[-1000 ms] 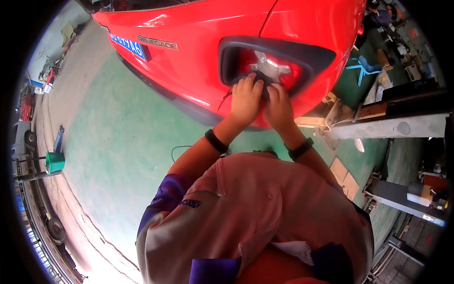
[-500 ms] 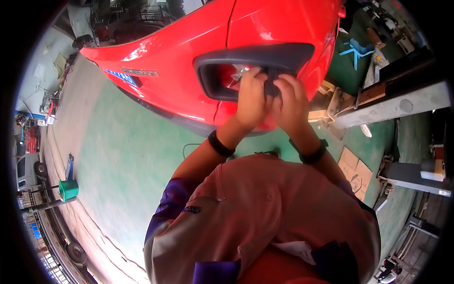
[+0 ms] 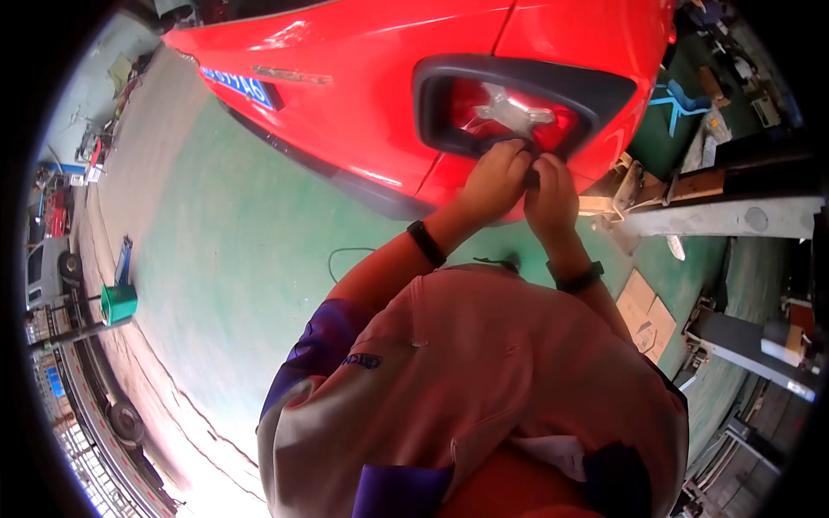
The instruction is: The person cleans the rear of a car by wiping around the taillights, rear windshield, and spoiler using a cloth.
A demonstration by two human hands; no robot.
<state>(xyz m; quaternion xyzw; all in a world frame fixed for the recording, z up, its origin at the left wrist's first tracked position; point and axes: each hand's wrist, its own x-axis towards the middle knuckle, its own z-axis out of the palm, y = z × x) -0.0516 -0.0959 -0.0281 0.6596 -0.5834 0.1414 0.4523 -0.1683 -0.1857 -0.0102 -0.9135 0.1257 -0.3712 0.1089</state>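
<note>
Ahead of me is the rear corner of a red car (image 3: 380,104), with a thick black frame (image 3: 432,104) around a red lamp (image 3: 566,121). A shiny silver shape (image 3: 511,108) shows inside the lamp. My left hand (image 3: 494,183) is closed at the frame's lower edge, fingers bent and bunched. Close beside it, my right hand (image 3: 553,197) is closed too, its fingertips nearly meeting the left ones. Something small and dark (image 3: 531,178) shows between the fingers. The hands mostly cover it, so its kind cannot be made out.
A grey metal beam (image 3: 725,216) runs along the right, near wooden pieces (image 3: 604,204) and flattened cardboard (image 3: 646,312). A blue stool (image 3: 678,105) stands behind the car. At left are a green bucket (image 3: 119,302) and parked vehicles. A thin cable lies on the green floor (image 3: 216,242).
Both hands have moved from across the lamp opening to the frame's lower edge. More of the lamp and its silver shape now shows. The car has shifted up and right in view.
</note>
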